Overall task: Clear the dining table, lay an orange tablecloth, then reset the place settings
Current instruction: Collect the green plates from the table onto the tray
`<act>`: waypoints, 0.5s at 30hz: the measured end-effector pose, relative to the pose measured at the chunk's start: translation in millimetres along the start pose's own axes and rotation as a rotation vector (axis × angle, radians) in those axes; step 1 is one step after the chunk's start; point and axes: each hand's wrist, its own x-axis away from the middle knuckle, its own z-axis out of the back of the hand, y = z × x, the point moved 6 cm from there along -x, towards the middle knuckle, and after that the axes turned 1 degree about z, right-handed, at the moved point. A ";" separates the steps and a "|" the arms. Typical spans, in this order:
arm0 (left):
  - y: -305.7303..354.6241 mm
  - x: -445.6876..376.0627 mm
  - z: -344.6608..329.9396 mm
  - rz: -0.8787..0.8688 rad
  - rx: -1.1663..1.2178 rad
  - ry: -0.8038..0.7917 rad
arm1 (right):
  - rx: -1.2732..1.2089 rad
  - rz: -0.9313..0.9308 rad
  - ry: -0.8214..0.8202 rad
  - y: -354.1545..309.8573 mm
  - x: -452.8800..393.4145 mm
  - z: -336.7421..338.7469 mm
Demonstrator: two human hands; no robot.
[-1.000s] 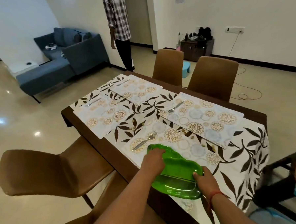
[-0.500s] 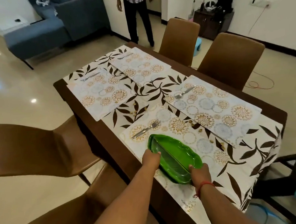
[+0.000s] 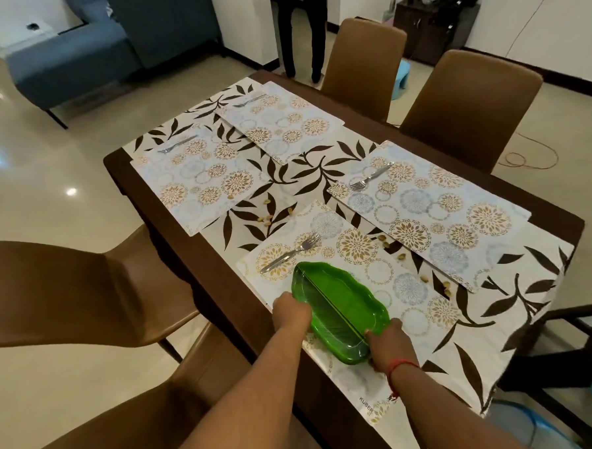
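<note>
Plate: one green leaf-shaped plate, at 6 o'clock on the nearest placemat
Left hand: clamped on the plate's near-left rim
Right hand: gripping the plate's near-right end
Placemats: four on the leaf-print tablecloth
Forks: four, one per mat; nearest fork at 11 o'clock of the plate
Chairs: four brown
Nut shells: scattered mid-table

Dim warm indoor light; ceiling-lamp glare spots on glossy floor; wide-angle bending at edges; slight softness overall.
</note>
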 end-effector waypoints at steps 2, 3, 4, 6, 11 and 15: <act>0.7 -0.4 1.0 0.002 0.036 0.008 | 0.049 0.017 0.028 -2.6 0.5 1.8; 0.8 -0.8 1.5 0.007 0.051 0.014 | 0.084 0.028 0.042 -3.8 0.2 2.7; 0.7 -1.4 1.6 0.010 0.063 0.016 | 0.115 0.040 0.054 -5.0 0.0 3.5; 0.0 -2.4 -0.3 0.017 0.090 0.012 | 0.145 0.063 0.074 -5.6 -0.3 4.2; -5.1 -3.2 -8.1 0.058 0.183 -0.038 | 0.161 0.096 0.101 -2.1 -0.4 4.6; -6.5 -6.5 -10.1 0.062 0.176 -0.052 | 0.144 0.097 0.089 0.4 -4.0 5.1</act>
